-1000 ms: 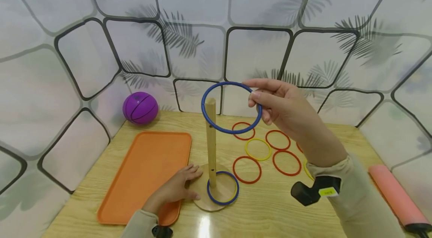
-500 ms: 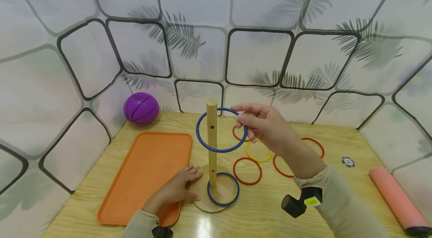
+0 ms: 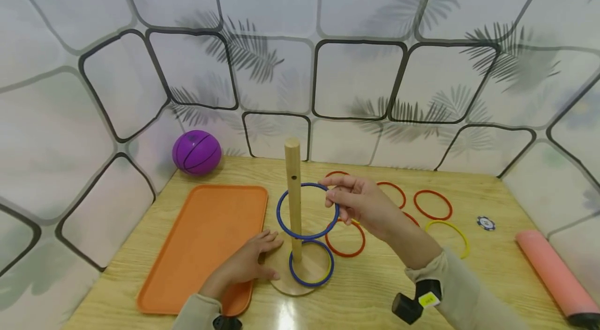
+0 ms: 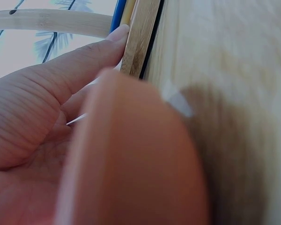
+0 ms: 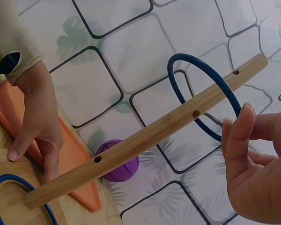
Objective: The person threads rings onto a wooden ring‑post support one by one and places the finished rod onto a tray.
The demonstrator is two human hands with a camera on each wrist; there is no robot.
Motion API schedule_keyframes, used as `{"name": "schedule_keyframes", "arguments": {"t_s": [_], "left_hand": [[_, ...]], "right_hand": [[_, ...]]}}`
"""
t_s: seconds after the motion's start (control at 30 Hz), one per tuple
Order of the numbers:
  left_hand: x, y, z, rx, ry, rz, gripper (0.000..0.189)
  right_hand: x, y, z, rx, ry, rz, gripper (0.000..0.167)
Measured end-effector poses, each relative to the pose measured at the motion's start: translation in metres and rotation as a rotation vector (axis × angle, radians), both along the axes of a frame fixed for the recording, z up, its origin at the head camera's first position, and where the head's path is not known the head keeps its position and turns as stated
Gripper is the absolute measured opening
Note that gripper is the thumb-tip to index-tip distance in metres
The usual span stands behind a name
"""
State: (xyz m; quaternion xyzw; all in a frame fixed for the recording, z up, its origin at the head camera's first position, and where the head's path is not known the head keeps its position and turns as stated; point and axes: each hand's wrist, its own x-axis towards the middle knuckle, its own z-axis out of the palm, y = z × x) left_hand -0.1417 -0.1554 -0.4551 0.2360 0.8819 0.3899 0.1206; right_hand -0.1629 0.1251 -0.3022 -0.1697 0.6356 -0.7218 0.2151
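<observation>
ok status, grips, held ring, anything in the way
Right grip pinches blue ring around post. Left grip touching base. No visible obstruction above lower ring.

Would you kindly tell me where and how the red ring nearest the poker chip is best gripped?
I'd pinch the red ring by its far rim, from above, thumb inside the hole: it lies flat on the table, thin rim uncovered, and that side seems clearer than the near one, close to the yellow ring.

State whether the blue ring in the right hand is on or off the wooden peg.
On: the wooden peg passes through the blue ring, which the right hand pinches above the round base.
</observation>
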Motion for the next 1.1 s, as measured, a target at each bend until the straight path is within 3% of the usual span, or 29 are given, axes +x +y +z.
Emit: {"name": "schedule_keyframes", "arguments": {"t_s": [0.27,0.6,1.1], "left_hand": [[0.001,0.0,0.0,-0.002,-0.005,0.01,0.074],[0.0,0.001,-0.003,-0.002,-0.019,0.0,0.072],[0.001,0.002,-0.002,-0.006,0.024,0.005,0.074]], "right_hand": [[0.002,0.004,-0.025,0.035,-0.036,0.015,0.032],[0.01,0.006,-0.068,0.03,-0.096,0.02,0.038],[0.01,0.007,-0.121,0.06,-0.11,-0.039,0.039]]}}
